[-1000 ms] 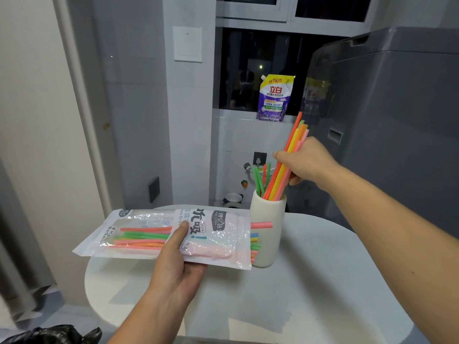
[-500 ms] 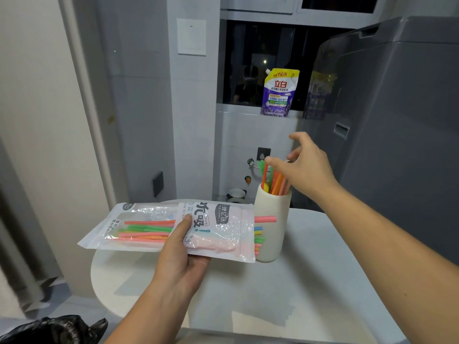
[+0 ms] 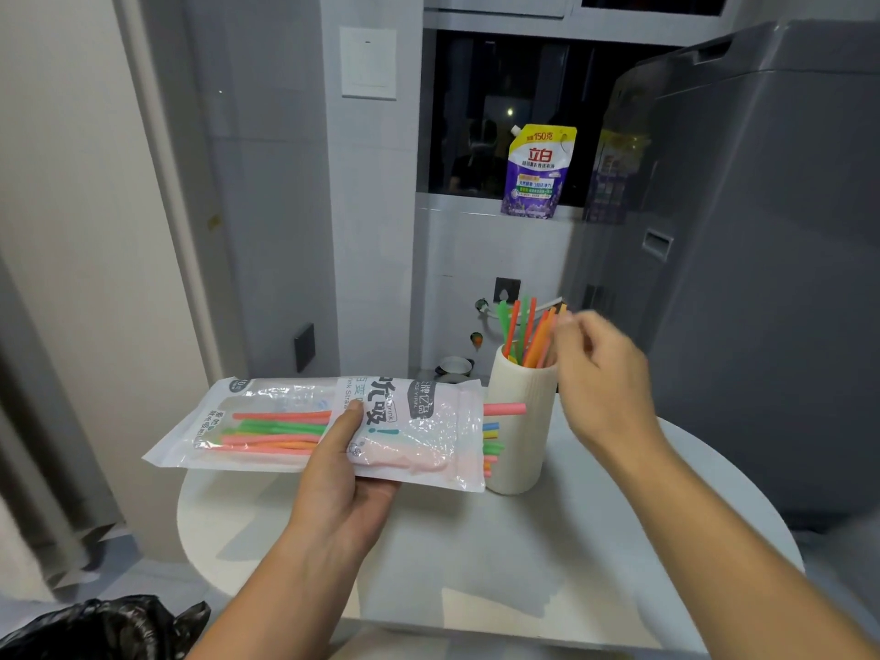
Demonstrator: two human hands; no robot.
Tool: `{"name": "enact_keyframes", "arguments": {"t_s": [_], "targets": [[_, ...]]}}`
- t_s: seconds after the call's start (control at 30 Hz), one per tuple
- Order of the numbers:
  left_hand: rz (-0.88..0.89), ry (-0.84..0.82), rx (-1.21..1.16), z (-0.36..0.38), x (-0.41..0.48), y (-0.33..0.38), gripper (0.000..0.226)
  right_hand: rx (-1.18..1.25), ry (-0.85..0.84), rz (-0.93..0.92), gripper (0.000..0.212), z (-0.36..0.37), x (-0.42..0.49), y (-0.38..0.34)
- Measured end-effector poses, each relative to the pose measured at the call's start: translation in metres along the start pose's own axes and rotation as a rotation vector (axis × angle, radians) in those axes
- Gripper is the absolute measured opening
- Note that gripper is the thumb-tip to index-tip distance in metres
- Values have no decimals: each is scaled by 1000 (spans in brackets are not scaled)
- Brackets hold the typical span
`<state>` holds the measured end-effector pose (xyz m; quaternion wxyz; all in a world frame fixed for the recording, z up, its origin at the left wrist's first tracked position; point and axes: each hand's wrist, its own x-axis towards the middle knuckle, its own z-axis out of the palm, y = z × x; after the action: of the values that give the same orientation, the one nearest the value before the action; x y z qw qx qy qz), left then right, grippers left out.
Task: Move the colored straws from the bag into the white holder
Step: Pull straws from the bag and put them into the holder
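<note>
Currently, my left hand [image 3: 333, 473] grips the clear plastic bag with the printed label [image 3: 428, 421] near its middle, thumb flat on the printed face and fingers curled underneath. The bag is held roughly level above the round white table [image 3: 524, 564].

1. Location of parts. Several pink, green and orange plastic straws [image 3: 281, 431] lie lengthwise inside the bag. Their ends, one long pink end [image 3: 505, 410] among them, stick out of the open mouth in front of the white ribbed cylindrical holder [image 3: 521, 435]. I cannot tell whether they touch it. A further bunch of orange, green and pink straws [image 3: 528, 335] stands tilted in the holder.

2. Right hand [image 3: 605, 378]. It is beside the upright straw tips with its fingers loosely curled. Motion blur prevents me from confirming whether the fingertips pinch a tip or hold nothing.

3. Handling judgement. The straws look very light, smooth and thin-walled. I expect them to slide readily and to flatten or kink under a hard squeeze.

4. Recommended hold. Pinch the protruding ends lightly as a small bunch and draw them straight out along the bag's length.

5. Caution. The film is soft and slippery, so keep the bag level or the loose straws may spill from the open mouth.
</note>
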<state>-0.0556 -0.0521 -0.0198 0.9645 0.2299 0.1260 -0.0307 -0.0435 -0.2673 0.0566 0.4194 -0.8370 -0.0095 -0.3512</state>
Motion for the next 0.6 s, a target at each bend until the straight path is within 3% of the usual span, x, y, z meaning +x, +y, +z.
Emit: {"name": "enact_keyframes", "arguments": {"t_s": [0.13,0.3,0.4,0.6], "targets": [[31,-39,73,2,-3,-2,21,85,-174,292,53,18,-44,9],[123,-89,228,7,-9,-3,33,565,-265,851,61,39,-76,12],[188,-97,290,6,-11,-3,46,715,-235,933,58,45,-84,12],[346,-109,419,8,-15,-1,31,768,-237,1058,49,58,-101,12]]}}
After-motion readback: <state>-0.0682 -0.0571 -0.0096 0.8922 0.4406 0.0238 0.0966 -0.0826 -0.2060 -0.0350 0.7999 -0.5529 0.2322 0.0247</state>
